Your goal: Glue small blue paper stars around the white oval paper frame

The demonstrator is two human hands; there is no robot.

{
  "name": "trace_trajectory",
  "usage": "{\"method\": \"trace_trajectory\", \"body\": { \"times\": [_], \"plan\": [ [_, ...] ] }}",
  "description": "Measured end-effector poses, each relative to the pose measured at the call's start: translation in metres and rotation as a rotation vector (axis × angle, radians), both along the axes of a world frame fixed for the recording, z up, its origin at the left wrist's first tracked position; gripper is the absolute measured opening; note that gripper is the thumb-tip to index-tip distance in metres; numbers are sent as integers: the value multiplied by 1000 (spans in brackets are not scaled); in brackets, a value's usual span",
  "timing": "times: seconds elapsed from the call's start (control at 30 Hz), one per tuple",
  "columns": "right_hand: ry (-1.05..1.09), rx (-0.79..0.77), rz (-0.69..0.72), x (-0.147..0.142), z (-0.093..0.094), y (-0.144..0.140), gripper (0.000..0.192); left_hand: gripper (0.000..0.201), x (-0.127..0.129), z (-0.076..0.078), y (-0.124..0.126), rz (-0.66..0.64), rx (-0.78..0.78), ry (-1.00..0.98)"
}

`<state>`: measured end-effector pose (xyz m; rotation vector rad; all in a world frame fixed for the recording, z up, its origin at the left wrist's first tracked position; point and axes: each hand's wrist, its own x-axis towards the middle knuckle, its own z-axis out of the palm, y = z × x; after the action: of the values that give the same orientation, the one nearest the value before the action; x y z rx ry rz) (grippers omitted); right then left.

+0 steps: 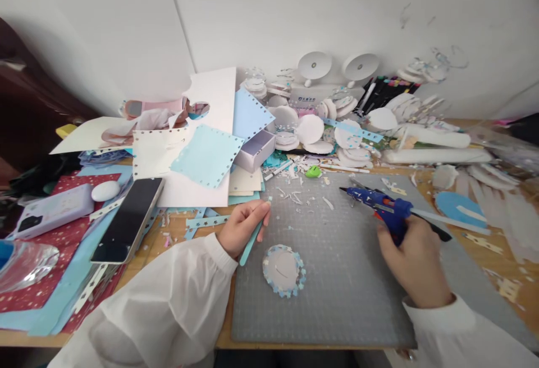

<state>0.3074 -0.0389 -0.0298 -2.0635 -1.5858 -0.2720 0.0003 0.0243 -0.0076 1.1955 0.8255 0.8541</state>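
Observation:
My left hand [245,226] is closed around slim teal tweezers [251,244], their rounded end sticking out below the fingers. A small pale bit shows by the fingertips; what it is I cannot make out. On the right, my right hand [415,261] grips a blue glue gun [389,208] by its handle, the nozzle pointing left above the mat. A whitish glue stick [450,222] juts from the gun's back. Between the hands, a round white disc [283,270] edged with small blue and white shapes lies on the grey cutting mat [337,312].
A phone [128,219] and coloured paper lie to the left. Punched blue sheets [206,155] lean against a white board [214,93]. White discs [310,129] are piled along the back. A small green object [313,172] and paper scraps lie at the mat's far edge.

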Motion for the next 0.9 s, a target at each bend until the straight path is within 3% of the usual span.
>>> {"method": "trace_trajectory", "body": {
  "times": [0.17,0.33,0.43,0.57,0.7,0.9],
  "plan": [
    [-28,-84,34,-5,3,11,27,43,1,1,0,-95,99,42],
    [85,-7,-163,-17,33,18,26,41,1,1,-1,-157,106,47],
    [271,44,-190,-34,48,26,30,41,1,1,-1,-147,108,70],
    [424,140,16,-61,44,37,25,42,-1,2,-1,-186,66,101],
    [383,157,234,-79,27,38,24,42,-1,3,-2,-228,-9,101],
    [306,120,292,-81,21,31,30,41,0,5,-1,-279,-84,69]
  ]
}}
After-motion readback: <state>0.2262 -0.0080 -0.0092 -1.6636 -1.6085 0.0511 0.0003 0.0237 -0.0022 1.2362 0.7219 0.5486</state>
